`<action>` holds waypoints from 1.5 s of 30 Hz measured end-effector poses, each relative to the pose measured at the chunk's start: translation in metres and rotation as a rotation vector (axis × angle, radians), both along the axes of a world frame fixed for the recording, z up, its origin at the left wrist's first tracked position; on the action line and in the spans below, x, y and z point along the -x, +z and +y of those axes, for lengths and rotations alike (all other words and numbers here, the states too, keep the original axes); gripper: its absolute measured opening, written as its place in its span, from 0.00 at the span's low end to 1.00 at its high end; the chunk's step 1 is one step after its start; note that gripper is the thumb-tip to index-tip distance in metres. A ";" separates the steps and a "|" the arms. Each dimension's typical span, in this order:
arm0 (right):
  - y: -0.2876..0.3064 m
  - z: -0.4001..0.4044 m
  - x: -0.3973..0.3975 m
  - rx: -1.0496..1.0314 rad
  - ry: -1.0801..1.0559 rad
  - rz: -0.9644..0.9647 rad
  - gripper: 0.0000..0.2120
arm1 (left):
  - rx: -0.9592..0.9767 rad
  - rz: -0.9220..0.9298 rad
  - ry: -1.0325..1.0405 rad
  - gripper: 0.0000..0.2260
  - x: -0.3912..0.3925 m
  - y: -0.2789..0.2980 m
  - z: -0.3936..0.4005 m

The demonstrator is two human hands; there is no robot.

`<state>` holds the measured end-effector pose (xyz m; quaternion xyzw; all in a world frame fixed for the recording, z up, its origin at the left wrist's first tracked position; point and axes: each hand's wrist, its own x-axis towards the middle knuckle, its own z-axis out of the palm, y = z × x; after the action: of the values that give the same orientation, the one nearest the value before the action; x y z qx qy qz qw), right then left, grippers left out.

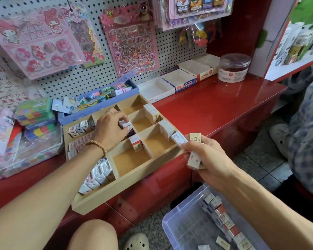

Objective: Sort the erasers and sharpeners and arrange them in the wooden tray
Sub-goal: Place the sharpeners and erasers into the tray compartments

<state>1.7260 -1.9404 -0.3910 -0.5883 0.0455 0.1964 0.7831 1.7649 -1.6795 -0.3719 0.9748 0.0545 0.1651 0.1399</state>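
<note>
Left hand (111, 129) is curled down into the middle of the wooden tray (128, 179), fingertips pinching a small white eraser (125, 124) right over a centre compartment. Wrist is bent down, forearm coming in from the near left, bead bracelet (98, 147) on it. Right hand (204, 157) hovers just off the tray's right edge, fingers wrapped round a little bunch of erasers (192, 147) that fan out toward the tray; its forearm runs in from the near right. Sharpeners (98, 175) fill the tray's left column, near and far. Erasers stand on edge in two right compartments (153, 112), and one more eraser (136, 142) stands in the middle near the left hand. Down on the floor at near right, a clear bin (186, 230) has more erasers along its right side.
</note>
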 end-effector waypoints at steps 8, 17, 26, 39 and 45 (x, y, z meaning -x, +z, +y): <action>-0.003 -0.002 0.002 0.013 -0.008 0.000 0.06 | 0.017 0.032 -0.002 0.07 0.001 0.000 -0.002; 0.006 -0.007 0.004 -0.025 -0.009 -0.060 0.07 | 0.159 -0.121 -0.074 0.05 0.016 0.026 -0.030; 0.015 -0.019 0.003 -0.058 0.037 -0.108 0.09 | 0.818 0.274 -0.415 0.10 0.041 0.050 -0.116; 0.009 -0.043 -0.006 -0.083 -0.119 0.157 0.02 | 0.093 0.192 -0.328 0.08 0.005 0.021 -0.109; 0.003 -0.041 -0.002 -0.115 -0.109 0.141 0.04 | -0.017 0.137 -0.320 0.06 -0.002 0.004 -0.113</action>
<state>1.7277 -1.9813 -0.3882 -0.5237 0.1212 0.1965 0.8200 1.7672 -1.7924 -0.3684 0.9812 -0.0931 0.0741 0.1522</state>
